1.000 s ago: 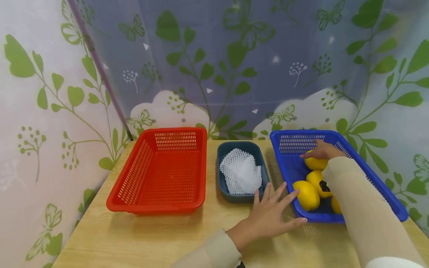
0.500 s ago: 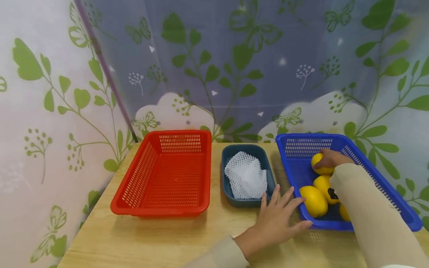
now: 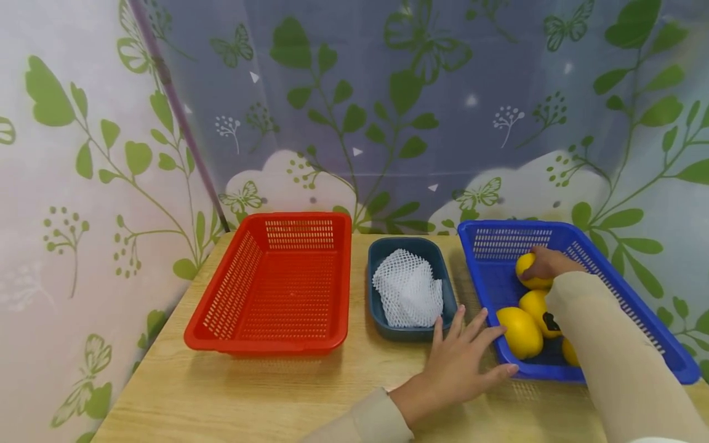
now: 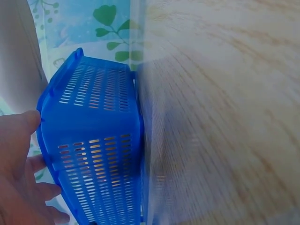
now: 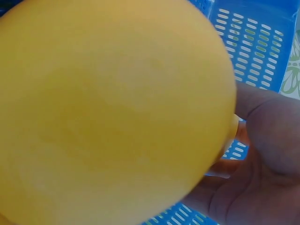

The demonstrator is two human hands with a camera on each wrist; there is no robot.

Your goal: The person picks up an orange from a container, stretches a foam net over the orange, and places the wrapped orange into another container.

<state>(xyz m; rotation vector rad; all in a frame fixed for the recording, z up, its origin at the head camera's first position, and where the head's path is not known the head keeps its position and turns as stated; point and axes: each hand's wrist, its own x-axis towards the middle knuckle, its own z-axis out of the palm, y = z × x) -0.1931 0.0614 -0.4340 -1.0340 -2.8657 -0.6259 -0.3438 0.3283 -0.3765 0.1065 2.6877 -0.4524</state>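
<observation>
The far yellow fruit (image 3: 533, 282) lies inside the blue basket (image 3: 480, 280), away from its near wall, and the right hand (image 3: 552, 263) is holding it. In the head view this hand lies over the right side of the fruit, with the fingers bent at the far side and the thumb on the nearer side, so the fruit is directly to the left of the palm and touches it. Its long axis I cannot tell, because the hand covers too much. Just nearer to the person is the middle fruit (image 3: 533, 305), under the wrist, and beside it the near fruit (image 3: 519, 333), close to the near left corner; a fourth fruit (image 3: 569, 353) is partly hidden by the right sleeve (image 3: 609, 351). The left hand (image 3: 456, 360) is the farther one: it grasps nothing, its fingers are spread, and its thumb touches the near rim of the basket. To the left of the blue basket, on the table (image 3: 354, 381), there is a dark green box (image 3: 411, 335) with white netting (image 3: 407, 288) inside, and then a red basket (image 3: 288, 295).
</observation>
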